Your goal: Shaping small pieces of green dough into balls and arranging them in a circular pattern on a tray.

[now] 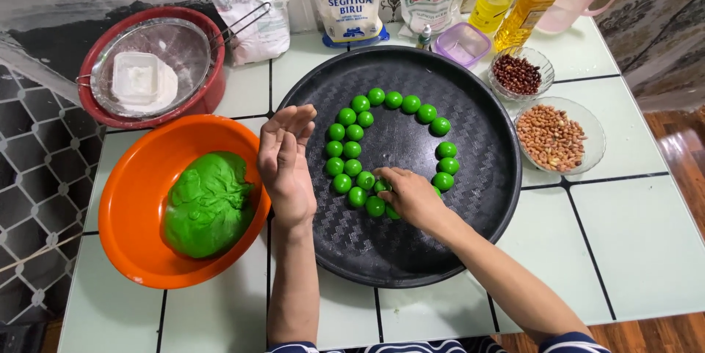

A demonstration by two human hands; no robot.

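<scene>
- My right hand [408, 193] is down on the round black tray [470, 250], fingers curled over a small green dough ball [381, 186] at the bottom of the ring. I think my fingertips pinch it, but my knuckles hide the grip.
- My left hand [285, 156] hovers over the tray's left rim, palm open, fingers loosely spread, holding nothing.
- The green dough balls [353, 149] sit in a ring on the tray, doubled along the left side.
- Just left of the tray, the orange bowl [136, 250] holds a big lump of green dough [209, 202].
- Right of the tray, two glass bowls: pale peanuts [551, 136] nearer me, dark red ones [518, 74] behind.
- Far left, a red basin [209, 96] carries a metal sieve [183, 48] with white flour.
</scene>
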